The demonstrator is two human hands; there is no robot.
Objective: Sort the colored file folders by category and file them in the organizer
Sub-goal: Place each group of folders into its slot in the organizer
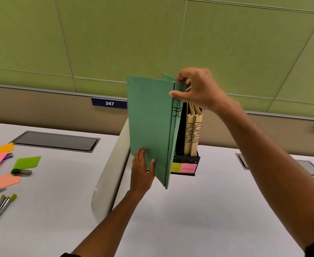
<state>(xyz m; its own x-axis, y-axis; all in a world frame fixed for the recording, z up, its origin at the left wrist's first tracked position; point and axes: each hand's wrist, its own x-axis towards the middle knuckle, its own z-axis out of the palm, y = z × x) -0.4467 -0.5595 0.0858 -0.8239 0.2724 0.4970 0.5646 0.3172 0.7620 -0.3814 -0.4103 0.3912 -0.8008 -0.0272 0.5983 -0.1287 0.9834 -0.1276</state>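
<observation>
Two hands steady the green folder (148, 123), right hand (198, 89) pinching its top, left hand (142, 171) gripping below, yet its splayed flap may snag the organizer (186, 161) wall.

Green folder (148, 125), tan folders (193, 134), black organizer (186, 160) with yellow (175, 168) and pink labels (188, 169).
</observation>
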